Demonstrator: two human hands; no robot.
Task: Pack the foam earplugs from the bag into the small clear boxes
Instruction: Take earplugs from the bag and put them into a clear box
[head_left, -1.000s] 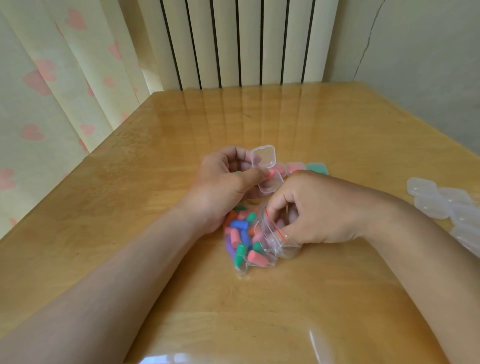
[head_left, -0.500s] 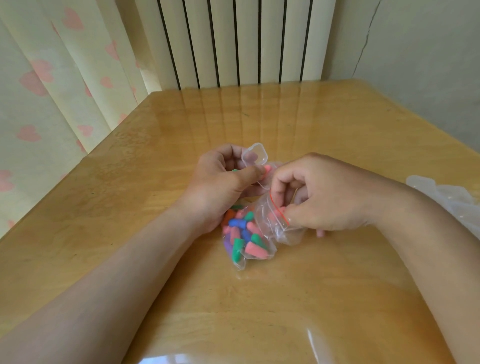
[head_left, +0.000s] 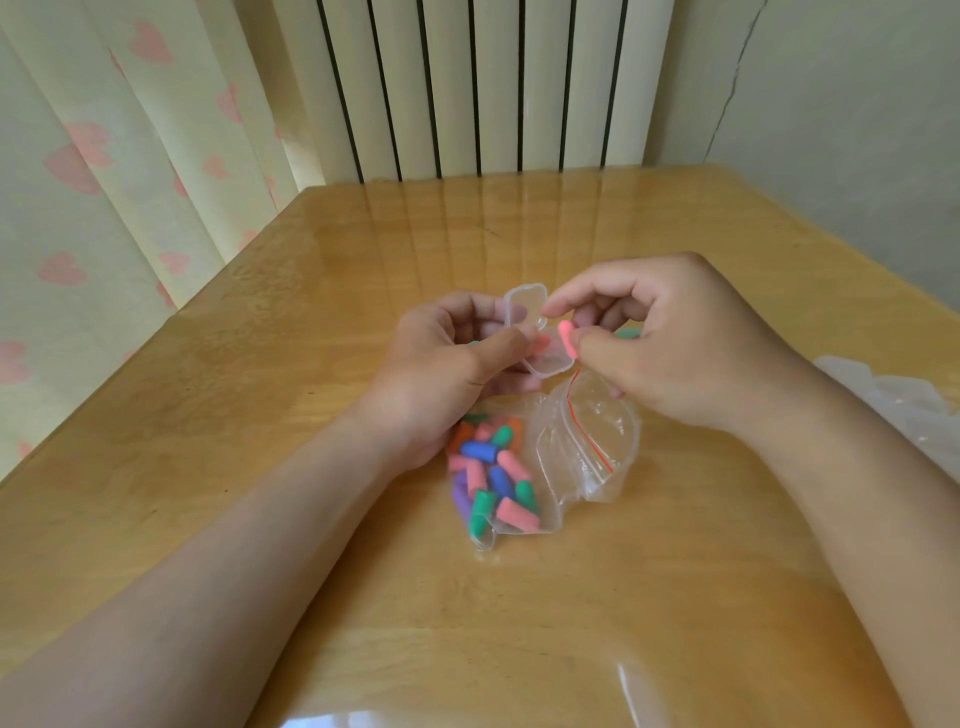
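On the glossy wooden table (head_left: 363, 597) the clear zip bag (head_left: 582, 441) with a red seal line lies crumpled and open-mouthed. Its lower half is packed with pink, blue, green, purple and orange foam earplugs (head_left: 493, 483), just nearer the person than the two hands. The left hand (head_left: 441, 374) grips a small clear box (head_left: 545, 358) with its hinged lid (head_left: 525, 306) standing open, and the right hand (head_left: 675, 343) pinches one pink earplug (head_left: 567, 340) between thumb and fingertip at the box's open rim. Half a second ago the right hand's fingers were down in the bag's mouth; now they are out of it, raised beside the box.
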